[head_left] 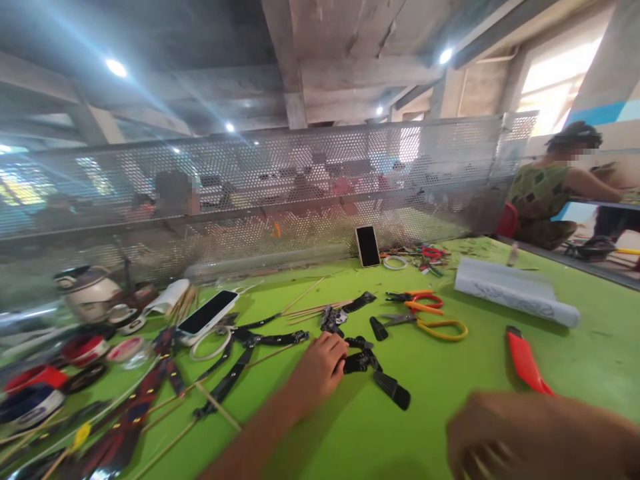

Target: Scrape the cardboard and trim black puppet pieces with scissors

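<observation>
My left hand [323, 365] rests low over the table, its fingers curled onto a black jointed piece [364, 360] made of short linked segments. A flared black end [393, 390] of that piece sticks out to the right of the hand. Just beyond the fingertips is a crumpled dark and silvery part [333, 321]. At the lower right, my right hand [540, 433] is smeared by motion, so its fingers do not show clearly. It is near a red-handled utility knife [526, 360] lying on the table.
Yellow-handled scissors [440, 328] and orange-handled pliers [420, 301] lie right of centre. A rolled plastic sheet [515, 293] is behind them. Phones [210, 316], tape rolls [85, 348], thin sticks [220, 407] and black jointed strips [235, 367] crowd the left. A perforated metal screen [280, 180] borders the back.
</observation>
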The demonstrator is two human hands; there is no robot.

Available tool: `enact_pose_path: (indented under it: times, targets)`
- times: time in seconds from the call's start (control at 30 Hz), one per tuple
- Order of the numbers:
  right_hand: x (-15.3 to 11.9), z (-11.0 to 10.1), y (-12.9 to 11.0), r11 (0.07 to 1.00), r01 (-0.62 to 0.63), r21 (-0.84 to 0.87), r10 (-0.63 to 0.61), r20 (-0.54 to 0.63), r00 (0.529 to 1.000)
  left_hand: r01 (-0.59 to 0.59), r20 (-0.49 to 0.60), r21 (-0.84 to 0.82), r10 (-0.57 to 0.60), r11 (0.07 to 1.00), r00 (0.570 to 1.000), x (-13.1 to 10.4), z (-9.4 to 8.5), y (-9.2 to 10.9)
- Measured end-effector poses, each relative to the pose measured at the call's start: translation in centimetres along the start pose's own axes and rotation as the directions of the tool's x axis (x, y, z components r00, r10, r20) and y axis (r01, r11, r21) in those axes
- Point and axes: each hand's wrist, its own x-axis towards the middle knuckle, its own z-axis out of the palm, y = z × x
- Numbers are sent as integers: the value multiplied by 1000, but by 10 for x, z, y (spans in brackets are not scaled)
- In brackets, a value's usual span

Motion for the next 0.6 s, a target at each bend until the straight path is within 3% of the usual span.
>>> enact_pose_path:
  times: [0.1,0.2,0.3,0.4,0.47,0.6]
  targets:
    - [46,-47,-5,999,-24,-20,22,-108,994,19,11,18,-20,1000,1000,0,0,-1]
    - [91,-62,5,992,-6,126,34,-220,975,41,17,34,-41,999,999,0,2,-3]
    - [122,-46,29,974,36,222,47,-355,934,46,33,47,-48,998,998,1,3,-5]
    - [137,-24,53,990,89,110,-19,-519,855,45,46,49,-47,998,998,0,2,-5]
    - [139,-13,61,995,97,28,-65,-555,829,43,46,37,-44,998,998,0,1,-5]
    - [136,-4,57,994,98,-43,-105,-545,832,33,27,-5,-33,999,999,-1,0,-4]
